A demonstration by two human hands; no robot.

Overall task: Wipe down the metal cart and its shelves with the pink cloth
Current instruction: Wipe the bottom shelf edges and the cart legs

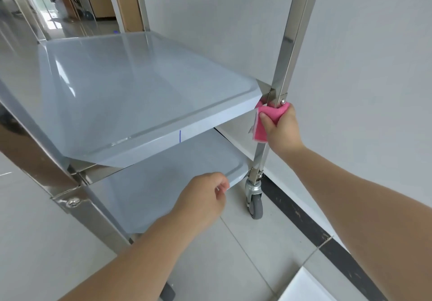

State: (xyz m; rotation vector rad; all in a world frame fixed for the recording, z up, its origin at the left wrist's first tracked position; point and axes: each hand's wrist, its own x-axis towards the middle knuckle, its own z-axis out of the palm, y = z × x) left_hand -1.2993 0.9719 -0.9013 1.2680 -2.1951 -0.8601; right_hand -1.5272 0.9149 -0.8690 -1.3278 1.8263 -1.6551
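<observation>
Head view. The metal cart [131,118] stands on a tiled floor [233,254], close to a pale wall [350,67]. Two shelves are visible: the upper shelf [121,90] and the lower shelf [168,179], both covered with a blue-grey film.

The right hand [281,128] is closed around the pink cloth [268,118]. The cloth is wrapped around the cart's right front post [292,55], just below the bolted joint at the right front corner of the upper shelf. The thumb presses the cloth against the post. A loose flap of the cloth hangs down along the post below the hand.

The left hand [203,198] is curled in a loose fist at the front edge of the lower shelf, near its right front corner. The fingertips touch or nearly touch the shelf rim; whether they pinch the film cannot be determined.

A grey wheel [254,203] carries the right front post and rests on the floor beside a dark strip [304,226] along the base of the wall. The left front post [77,198] shows a bolt head at its joint.
</observation>
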